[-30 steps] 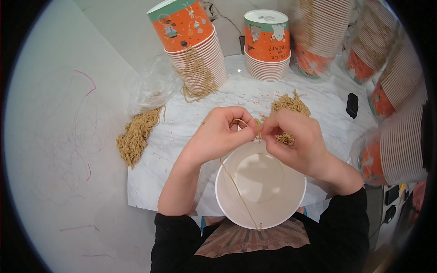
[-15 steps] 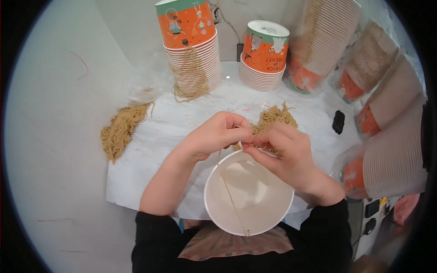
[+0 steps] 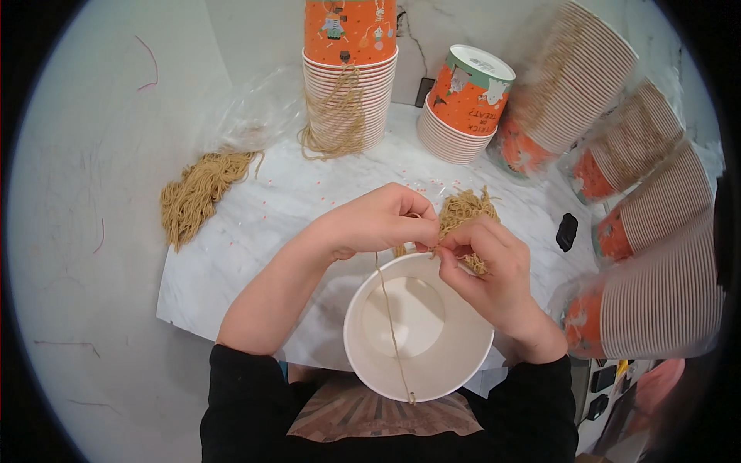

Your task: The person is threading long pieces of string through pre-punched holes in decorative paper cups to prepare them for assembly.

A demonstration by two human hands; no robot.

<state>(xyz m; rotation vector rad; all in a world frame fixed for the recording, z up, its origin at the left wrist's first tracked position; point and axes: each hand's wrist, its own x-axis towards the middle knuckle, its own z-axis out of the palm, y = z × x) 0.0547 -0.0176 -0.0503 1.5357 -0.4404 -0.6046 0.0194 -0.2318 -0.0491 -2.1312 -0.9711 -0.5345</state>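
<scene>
Surface (image 3: pixel 216 270): marbled.
Bucket (image 3: pixel 457 346): light, stiff, I judge; hold its rim.
Cord (image 3: pixel 395 339): likely soft.
Grip: left hand (image 3: pixel 386 222), right hand (image 3: pixel 490 262) pinch cord.

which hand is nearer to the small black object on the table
Right. The right hand is left of the small black object, apart from it; the left hand is farther left.

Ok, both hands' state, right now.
Left hand: closed, holding tan cord.
Right hand: pinched closed, apparently on tan cord too, though too small to be sure.

Open tabletop (image 3: pixel 224 266) at left, bucket (image 3: pixel 455 339) in front, bagged cups (image 3: pixel 648 297) blocking right
</scene>
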